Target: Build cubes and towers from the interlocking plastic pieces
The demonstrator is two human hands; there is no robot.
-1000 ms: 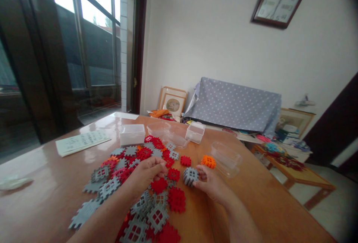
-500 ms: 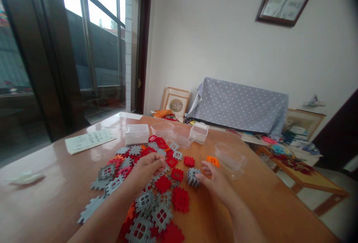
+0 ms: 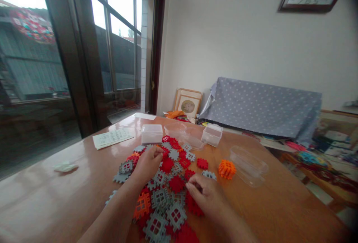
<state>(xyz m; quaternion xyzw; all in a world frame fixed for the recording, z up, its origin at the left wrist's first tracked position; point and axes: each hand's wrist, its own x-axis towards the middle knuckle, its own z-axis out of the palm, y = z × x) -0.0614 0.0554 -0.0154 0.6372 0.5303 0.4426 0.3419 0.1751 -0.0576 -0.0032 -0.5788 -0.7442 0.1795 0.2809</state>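
A pile of interlocking plastic tiles with notched edges, grey, red and orange, covers the middle of the table. My left hand [image 3: 149, 163] is over the pile's far part, thumb and fingertips pinched together beside red tiles [image 3: 167, 164]; what they hold is too small to make out. On the pile's right edge, my right hand [image 3: 207, 194] is closed, its fingers curled toward the thumb above a red tile [image 3: 192, 204]. Anything inside it is hidden. Just beyond it are grey tiles [image 3: 209, 174], partly covered by the hand, and a stack of orange tiles [image 3: 227, 169].
Clear plastic boxes stand at the back, one left [image 3: 151, 134] and one right [image 3: 212, 135]. An open clear container [image 3: 248, 164] lies to the right. Written paper [image 3: 112, 138] and a small pale packet [image 3: 65, 166] lie left. A single red tile [image 3: 202, 163] sits apart.
My right hand has left the grey stack and moved left to the pile's edge. More of the orange stack shows. My left hand stays over the pile. The view has turned left.
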